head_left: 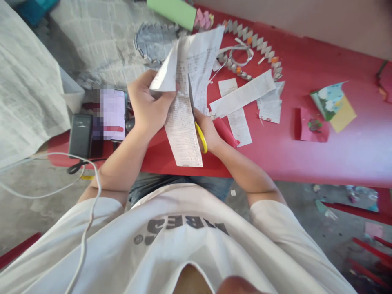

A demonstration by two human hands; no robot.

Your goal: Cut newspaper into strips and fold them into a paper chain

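A printed sheet of paper [183, 118] is pinched at its left edge by my left hand [150, 104], and its top part stands up and curls over. My right hand [208, 130] is closed on yellow-handled scissors [201, 137]. Their dark blades point up and away from me, against the sheet, where the paper parts into two portions. Just right of my right hand lies a rolled red piece [226, 132], beside overlapping white paper strips [243, 98].
On the red table [306, 163] a folded-paper chain [260, 43] curves at the back, near a green block [173, 12]. A phone [113, 114] and black power bank [81, 135] lie left. A white cable [97, 179] crosses my left arm. Coloured paper pieces [333, 102] are at right.
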